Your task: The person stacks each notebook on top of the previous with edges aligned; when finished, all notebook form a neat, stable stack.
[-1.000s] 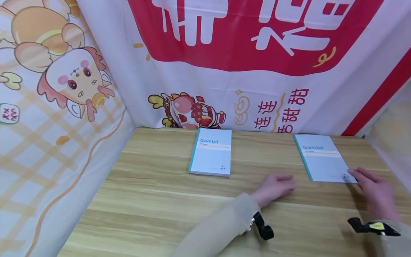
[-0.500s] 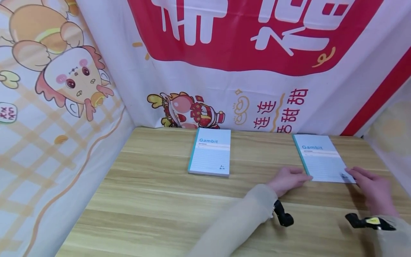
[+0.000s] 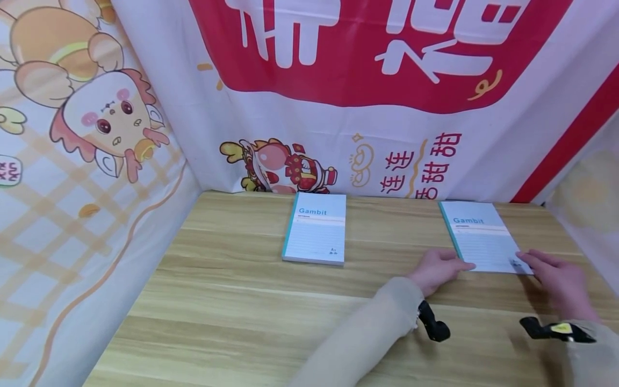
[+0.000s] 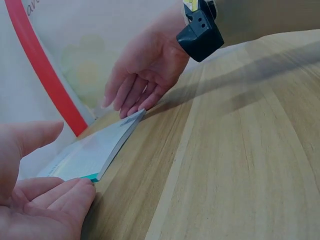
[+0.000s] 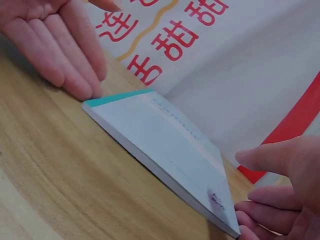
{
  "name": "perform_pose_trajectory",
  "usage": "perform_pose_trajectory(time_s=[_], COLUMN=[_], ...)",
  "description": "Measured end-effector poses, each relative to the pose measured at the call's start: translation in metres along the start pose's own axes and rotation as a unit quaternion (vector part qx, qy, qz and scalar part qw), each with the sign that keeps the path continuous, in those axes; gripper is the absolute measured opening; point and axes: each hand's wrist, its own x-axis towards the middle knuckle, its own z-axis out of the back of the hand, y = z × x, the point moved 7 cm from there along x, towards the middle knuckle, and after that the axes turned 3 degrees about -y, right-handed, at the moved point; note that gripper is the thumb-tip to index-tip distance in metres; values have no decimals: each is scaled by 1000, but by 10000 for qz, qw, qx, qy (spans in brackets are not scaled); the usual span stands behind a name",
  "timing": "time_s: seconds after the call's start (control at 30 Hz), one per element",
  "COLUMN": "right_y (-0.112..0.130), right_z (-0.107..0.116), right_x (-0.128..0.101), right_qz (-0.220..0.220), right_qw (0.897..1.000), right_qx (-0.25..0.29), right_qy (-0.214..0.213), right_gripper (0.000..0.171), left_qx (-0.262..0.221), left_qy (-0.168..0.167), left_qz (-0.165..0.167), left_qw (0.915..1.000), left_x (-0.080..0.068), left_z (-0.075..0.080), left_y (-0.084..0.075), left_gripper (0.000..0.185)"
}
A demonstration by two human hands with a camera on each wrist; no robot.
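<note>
Nearest the viewer, two sleeved arms reach across the wooden worktop [image 3: 232,322] toward its far right part. The left hand [image 3: 435,269] lies with straight, relaxed fingers [image 4: 60,192] at the near-left, teal-spined corner of the right notebook [image 3: 481,236], touching or just beside it; it grips nothing. The right hand [image 3: 556,274] is also loose and open, its fingertips [image 5: 250,207] at the near-right corner, thumb hovering above the cover, not yet pinching.

The right notebook lies flat on the worktop near the hanging banner [image 3: 387,107]. A likely slip: with only fingertips at two corners, the thin cover could lift alone and bend, or the notebook could skid away toward the banner if pushed rather than pinched.

The worktop's right edge is close to the right hand, so there is little room there. Bare wood lies open to the left and near. The second notebook [image 3: 315,234] lies well apart, left of it, by the far edge.
</note>
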Motion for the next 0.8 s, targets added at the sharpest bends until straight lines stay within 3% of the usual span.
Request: perform_pose_trajectory(time_s=[0.27,0.5,0.7,0.8], right_y=[3,-2,-2,1], right_z=[1,1,-3,-6], right_x=[-4,-3,-7,-10], right_qz=[412,236,170,209], right_qw=[9979,9977,9972,9965], right_qx=[-345,-345,-539,-616], right_qy=[357,526,498,531], right_gripper=[94,94,94,93], left_qx=[-167,-664,-121,-145], left_qy=[-251,-369,-759,-940], left_qz=[251,314,402,428], left_qw=[9992,9966,9962,9945], left_x=[-4,-6,-6,-7], left_z=[10,16,15,17], left_y=[2,4,5,4], left_gripper=[39,36,22,22])
